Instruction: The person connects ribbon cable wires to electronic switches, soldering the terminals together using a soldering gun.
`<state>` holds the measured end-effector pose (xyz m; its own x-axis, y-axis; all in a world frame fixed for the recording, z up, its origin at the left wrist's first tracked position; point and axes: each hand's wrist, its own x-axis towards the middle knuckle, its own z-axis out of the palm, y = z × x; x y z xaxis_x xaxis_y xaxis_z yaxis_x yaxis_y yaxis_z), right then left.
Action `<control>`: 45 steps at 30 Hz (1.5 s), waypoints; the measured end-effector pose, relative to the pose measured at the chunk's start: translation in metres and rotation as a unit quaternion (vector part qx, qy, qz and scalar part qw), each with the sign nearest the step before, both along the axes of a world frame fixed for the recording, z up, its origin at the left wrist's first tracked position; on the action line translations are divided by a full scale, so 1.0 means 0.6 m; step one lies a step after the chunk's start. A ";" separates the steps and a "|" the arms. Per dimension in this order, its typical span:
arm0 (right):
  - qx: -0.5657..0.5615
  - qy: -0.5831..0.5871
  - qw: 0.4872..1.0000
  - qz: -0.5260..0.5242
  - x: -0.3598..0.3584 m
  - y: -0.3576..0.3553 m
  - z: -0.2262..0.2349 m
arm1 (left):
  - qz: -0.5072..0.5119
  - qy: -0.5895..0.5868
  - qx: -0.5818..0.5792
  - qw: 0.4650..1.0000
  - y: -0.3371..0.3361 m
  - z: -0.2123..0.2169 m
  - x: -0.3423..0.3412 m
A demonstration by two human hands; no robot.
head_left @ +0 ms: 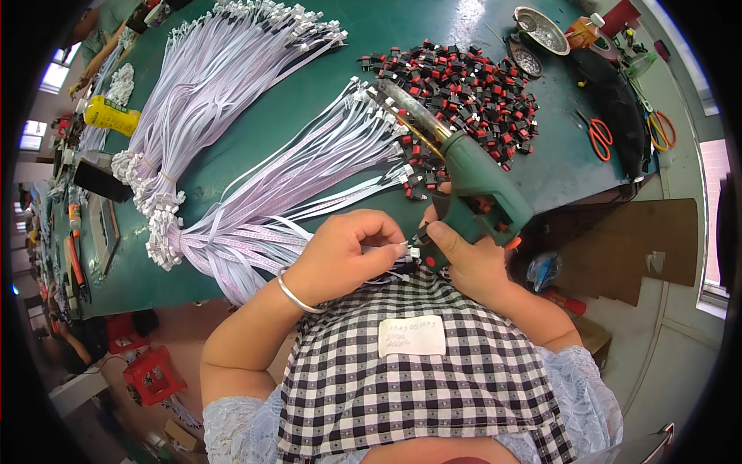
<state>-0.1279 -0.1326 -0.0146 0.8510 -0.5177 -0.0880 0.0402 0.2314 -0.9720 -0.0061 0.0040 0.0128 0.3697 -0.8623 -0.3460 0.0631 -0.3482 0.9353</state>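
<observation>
My left hand [348,251], with a silver bangle on the wrist, pinches the white connector end of a flat pale-purple ribbon cable [408,249]. My right hand [462,251] pinches a small black and red part [422,236] right against that connector, just above my checked apron. Bundles of the same ribbon cables [301,178] fan out over the green table [255,116] in front of my left hand. A heap of small black and red parts [471,85] lies farther back on the right. A green glue gun [464,170] lies across the table edge, beside my right hand.
A second cable bundle [216,69] lies at the back left with a yellow bottle [112,116] beside it. Orange scissors [599,138], yellow-handled scissors [661,130] and round metal dishes [541,31] sit at the back right. Red stools [153,375] stand on the floor at the left.
</observation>
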 end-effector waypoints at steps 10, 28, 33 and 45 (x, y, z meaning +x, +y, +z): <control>0.006 0.065 0.998 0.020 -0.001 0.001 0.011 | 0.010 0.052 0.006 0.999 0.008 -0.006 0.001; -0.019 0.095 0.995 0.011 0.004 0.004 0.026 | 0.002 0.037 0.029 0.999 0.001 0.010 0.001; -0.014 0.107 0.994 0.019 0.005 0.004 0.019 | 0.013 0.038 0.011 0.999 -0.002 0.006 0.000; -0.014 0.083 0.996 0.031 0.004 0.008 0.013 | -0.006 -0.019 -0.084 0.996 -0.008 -0.008 -0.003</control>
<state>-0.1254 -0.1281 -0.0070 0.8564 -0.4692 -0.2156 -0.1346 0.2002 -0.9705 -0.0079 -0.0007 0.0079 0.3685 -0.9116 -0.1823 0.0232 -0.1870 0.9821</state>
